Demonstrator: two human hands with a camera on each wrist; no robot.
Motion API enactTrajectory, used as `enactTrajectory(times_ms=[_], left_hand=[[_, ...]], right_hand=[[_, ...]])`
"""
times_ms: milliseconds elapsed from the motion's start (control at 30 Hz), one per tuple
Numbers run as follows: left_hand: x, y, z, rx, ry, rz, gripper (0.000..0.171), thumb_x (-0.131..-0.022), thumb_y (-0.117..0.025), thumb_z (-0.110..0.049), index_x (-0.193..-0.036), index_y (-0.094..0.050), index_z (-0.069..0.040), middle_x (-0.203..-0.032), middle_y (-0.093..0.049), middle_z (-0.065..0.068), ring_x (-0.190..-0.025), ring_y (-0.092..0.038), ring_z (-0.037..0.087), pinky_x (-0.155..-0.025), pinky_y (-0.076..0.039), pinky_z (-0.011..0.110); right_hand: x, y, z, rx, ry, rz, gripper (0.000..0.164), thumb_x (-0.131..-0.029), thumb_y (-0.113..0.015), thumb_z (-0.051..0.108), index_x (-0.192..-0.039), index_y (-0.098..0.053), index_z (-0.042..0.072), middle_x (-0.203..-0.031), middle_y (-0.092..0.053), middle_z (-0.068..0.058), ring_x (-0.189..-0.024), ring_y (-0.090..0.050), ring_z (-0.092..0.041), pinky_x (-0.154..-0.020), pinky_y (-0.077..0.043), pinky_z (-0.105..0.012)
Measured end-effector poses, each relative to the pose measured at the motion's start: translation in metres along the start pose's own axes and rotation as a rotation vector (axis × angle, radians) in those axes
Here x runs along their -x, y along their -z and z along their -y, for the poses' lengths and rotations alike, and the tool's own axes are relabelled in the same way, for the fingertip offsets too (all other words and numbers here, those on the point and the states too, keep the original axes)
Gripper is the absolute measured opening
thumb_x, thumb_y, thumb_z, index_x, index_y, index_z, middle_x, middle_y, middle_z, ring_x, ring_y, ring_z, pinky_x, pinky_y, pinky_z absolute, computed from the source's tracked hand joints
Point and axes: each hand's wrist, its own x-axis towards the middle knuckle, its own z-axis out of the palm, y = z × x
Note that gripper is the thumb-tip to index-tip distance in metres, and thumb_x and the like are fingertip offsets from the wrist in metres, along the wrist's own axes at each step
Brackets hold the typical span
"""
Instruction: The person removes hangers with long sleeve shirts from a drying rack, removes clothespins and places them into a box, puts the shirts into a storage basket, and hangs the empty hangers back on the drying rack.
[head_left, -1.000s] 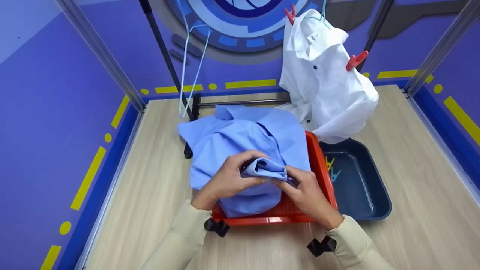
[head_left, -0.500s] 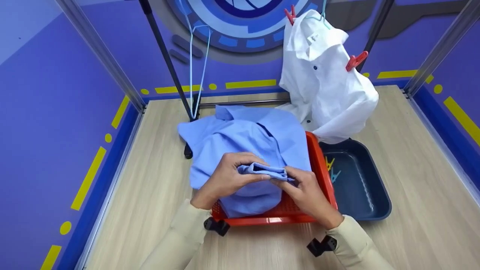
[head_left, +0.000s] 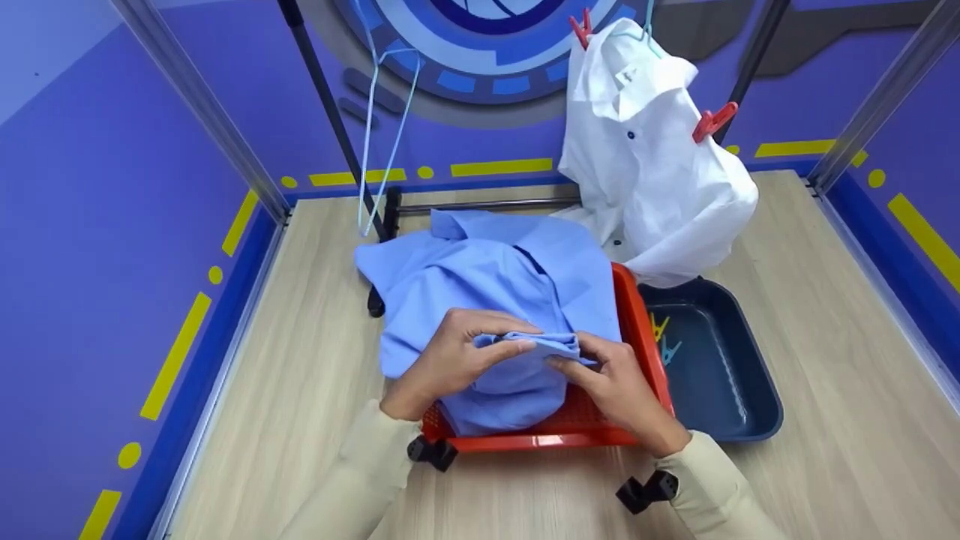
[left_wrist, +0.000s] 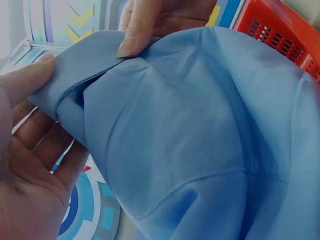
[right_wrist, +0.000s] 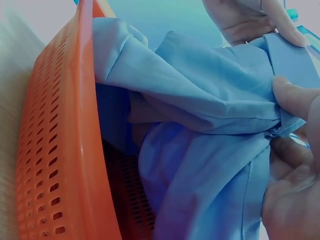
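A light blue shirt point(head_left: 465, 277) lies heaped in and over the red basket point(head_left: 540, 441) in the head view. Above it, both hands hold one folded, collar-like band of the shirt point(left_wrist: 80, 65). On the left side, my left hand point(head_left: 454, 356) pinches the band between thumb and fingers. At the other end, my right hand point(head_left: 619, 379) grips the cloth, its thumb pressed on the band in the right wrist view. The lower part of the shirt hangs down from the hands into the basket. Folds hide some of the fingers.
A dark blue tray point(head_left: 757, 360) stands right of the basket, with a yellow clothespin point(head_left: 659, 327) and a blue clothespin point(head_left: 670, 350) inside. Behind hangs a white shirt point(head_left: 652, 180) with red clothespins point(head_left: 714, 122). A light blue hanger point(head_left: 367, 165) hangs near the black rack pole point(head_left: 330, 105).
The band between the hands has been flattened; its open fold has closed. The left thumb has slid a little over the cloth. The hanger swung right, then back left.
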Motion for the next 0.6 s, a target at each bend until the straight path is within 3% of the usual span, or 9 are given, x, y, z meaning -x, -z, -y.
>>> enactTrajectory(times_ms=[300,467,600], left_hand=[[0.002,-0.003,-0.001,-0.038,-0.028,0.015,0.021,-0.09,-0.069,-0.019,-0.107,-0.074,-0.009,-0.103,-0.075,0.003,-0.098,-0.069,0.013,-0.084,-0.055,0.029],[0.003,-0.003,0.003,-0.018,0.035,0.047,0.039,-0.082,-0.077,-0.023,-0.119,-0.069,-0.014,-0.114,-0.072,0.0,-0.108,-0.066,0.012,-0.095,-0.05,0.03],[0.004,-0.005,0.011,-0.137,0.02,0.058,0.04,-0.081,-0.078,-0.021,-0.12,-0.068,-0.015,-0.116,-0.071,0.0,-0.113,-0.064,0.011,-0.1,-0.047,0.028]], right_hand=[[-0.001,0.003,0.001,0.054,0.031,0.092,0.026,-0.086,-0.072,0.029,-0.111,-0.07,0.02,-0.105,-0.072,0.006,-0.09,-0.065,-0.009,-0.086,-0.054,-0.022],[-0.001,0.002,0.001,0.058,0.127,0.045,0.02,-0.088,-0.07,0.017,-0.107,-0.073,0.015,-0.102,-0.073,0.002,-0.088,-0.064,-0.007,-0.084,-0.052,-0.019],[-0.001,0.0,0.004,0.05,0.203,0.006,0.021,-0.087,-0.07,0.008,-0.107,-0.073,0.011,-0.103,-0.073,-0.002,-0.092,-0.065,-0.006,-0.087,-0.051,-0.017]])
